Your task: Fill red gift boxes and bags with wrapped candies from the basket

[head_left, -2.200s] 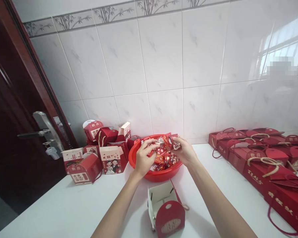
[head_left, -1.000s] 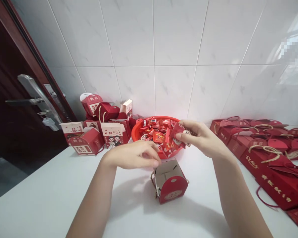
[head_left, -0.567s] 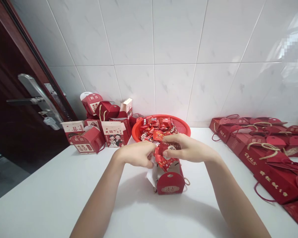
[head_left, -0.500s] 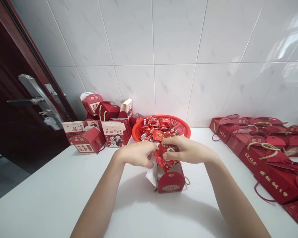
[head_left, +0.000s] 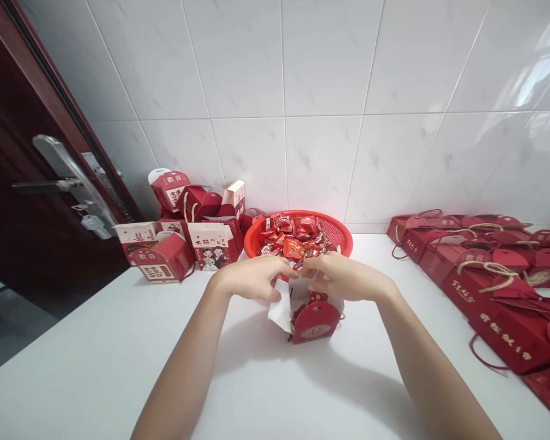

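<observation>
A small red gift box point(head_left: 316, 324) stands on the table with its top open and its pale inside showing. Some red candy packets point(head_left: 318, 297) lie inside it, partly hidden by the front flap. My left hand point(head_left: 256, 278) is closed at the far left of the box, thumb beside the white inner face of a side flap point(head_left: 282, 310). Over the far right edge, my right hand point(head_left: 346, 278) curls its fingers onto the box wall, its fingertips partly hidden. Just behind both hands sits a red plastic basket point(head_left: 341, 229) full of red-wrapped candies point(head_left: 293, 247).
Several red and cream gift boxes point(head_left: 162, 260) are piled at the back left. Rows of closed red boxes with rope handles point(head_left: 481, 287) fill the right side. A tiled wall point(head_left: 323, 165) bounds the white table point(head_left: 119, 342); a dark door point(head_left: 32, 153) is at left.
The large red candy packet that was between my hands has gone down into the box. The box has shifted slightly away from me, and my right hand has moved to its far edge.
</observation>
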Available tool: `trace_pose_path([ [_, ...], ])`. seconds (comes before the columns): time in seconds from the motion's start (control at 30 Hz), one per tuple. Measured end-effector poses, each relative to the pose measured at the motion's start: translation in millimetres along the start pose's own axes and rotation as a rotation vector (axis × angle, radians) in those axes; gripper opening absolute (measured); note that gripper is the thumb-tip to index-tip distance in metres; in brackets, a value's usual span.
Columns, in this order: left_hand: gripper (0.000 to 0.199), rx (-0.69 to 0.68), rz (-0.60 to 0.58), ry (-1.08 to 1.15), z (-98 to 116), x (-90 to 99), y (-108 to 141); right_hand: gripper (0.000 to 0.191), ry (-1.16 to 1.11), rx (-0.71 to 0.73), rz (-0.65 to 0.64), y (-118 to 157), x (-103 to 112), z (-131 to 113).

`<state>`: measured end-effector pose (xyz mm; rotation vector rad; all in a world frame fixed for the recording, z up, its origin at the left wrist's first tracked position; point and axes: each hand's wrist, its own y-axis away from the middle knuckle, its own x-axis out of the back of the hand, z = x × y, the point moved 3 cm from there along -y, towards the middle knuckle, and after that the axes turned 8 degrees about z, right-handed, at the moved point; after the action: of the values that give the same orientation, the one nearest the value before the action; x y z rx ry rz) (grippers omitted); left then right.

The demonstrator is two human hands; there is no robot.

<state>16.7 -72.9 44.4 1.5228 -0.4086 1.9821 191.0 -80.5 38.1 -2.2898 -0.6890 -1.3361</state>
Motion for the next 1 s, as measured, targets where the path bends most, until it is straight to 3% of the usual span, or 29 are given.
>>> trace_pose_path([
  [0.3, 0.064, 0.046, -0.062, 0.032, -2, -1.5, -1, 0.038, 0.017, -0.001, -0.06, 7, 8, 2],
  [0.53, 0.063, -0.038, -0.02, 0.096, -5, -2.3, -2, 0.034, -0.112, 0.076, -0.027, 34, -5, -4],
  [0.7, 0.061, -0.059, -0.013, 0.107, -7, -3.5, -4, 0.042, -0.071, 0.098, 0.191, 66, -23, -4],
  [0.87, 0.061, -0.054, -0.016, 0.09, -8, -3.5, -6, 0.07, 0.076, 0.128, 0.414, 87, -64, 11],
  [1.0, 0.056, -0.082, 0.004, 0.096, -4, -3.8, -6, 0.072, 0.114, 0.119, 0.563, 93, -89, 26],
])
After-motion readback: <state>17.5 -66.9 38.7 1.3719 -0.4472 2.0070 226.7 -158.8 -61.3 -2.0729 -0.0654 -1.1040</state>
